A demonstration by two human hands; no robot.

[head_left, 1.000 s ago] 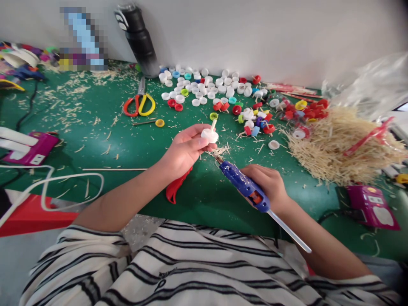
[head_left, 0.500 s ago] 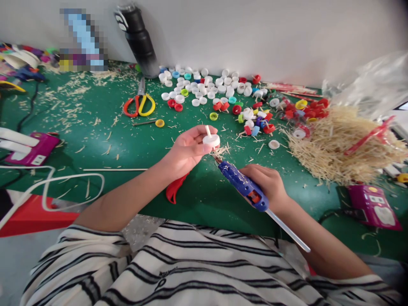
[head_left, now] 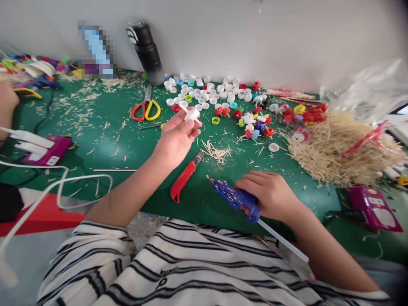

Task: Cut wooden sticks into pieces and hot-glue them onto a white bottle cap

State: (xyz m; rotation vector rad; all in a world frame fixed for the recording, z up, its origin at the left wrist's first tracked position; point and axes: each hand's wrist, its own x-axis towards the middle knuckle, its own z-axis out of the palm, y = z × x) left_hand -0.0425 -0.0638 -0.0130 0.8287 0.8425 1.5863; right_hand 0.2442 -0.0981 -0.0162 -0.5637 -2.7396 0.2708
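Note:
A white bottle cap (head_left: 192,114) with a thin pale stick through it is pinched in the fingers of my left hand (head_left: 176,138), raised over the table. My right hand (head_left: 267,193) is wrapped round the handle of a blue glue gun (head_left: 235,196). Its nozzle points up and to the left, apart from the cap. A clear glue stick (head_left: 283,240) juts from the gun's back end. Between my hands a red-handled knife (head_left: 185,177) lies on the table, its blade beside a little heap of wood shavings (head_left: 218,152).
Many loose bottle caps (head_left: 223,89) lie at the back, with capped sticks (head_left: 255,123) nearby. Scissors (head_left: 146,108) and a black bottle (head_left: 148,55) stand left of them. A pile of thin sticks (head_left: 344,153) is on the right. Another person's hand (head_left: 6,104) shows at far left.
My left hand has moved up and left with the cap, away from the nozzle. The glue gun has dropped lower in my right hand. Another person's hand has appeared at far left.

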